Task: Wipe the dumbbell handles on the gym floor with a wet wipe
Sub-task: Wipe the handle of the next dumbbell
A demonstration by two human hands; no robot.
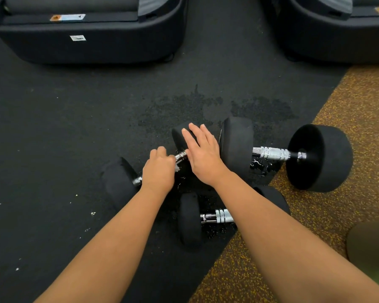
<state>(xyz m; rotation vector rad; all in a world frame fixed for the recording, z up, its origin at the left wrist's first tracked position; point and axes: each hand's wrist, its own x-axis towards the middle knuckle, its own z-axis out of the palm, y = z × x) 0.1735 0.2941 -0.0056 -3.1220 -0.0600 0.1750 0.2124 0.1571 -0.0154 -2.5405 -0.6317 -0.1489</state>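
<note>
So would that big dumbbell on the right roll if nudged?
Likely: the big dumbbell has round heads, so it could roll. Their bulk suggests it is heavy. Water beads beneath it hint its chrome handle may be slippery.
</note>
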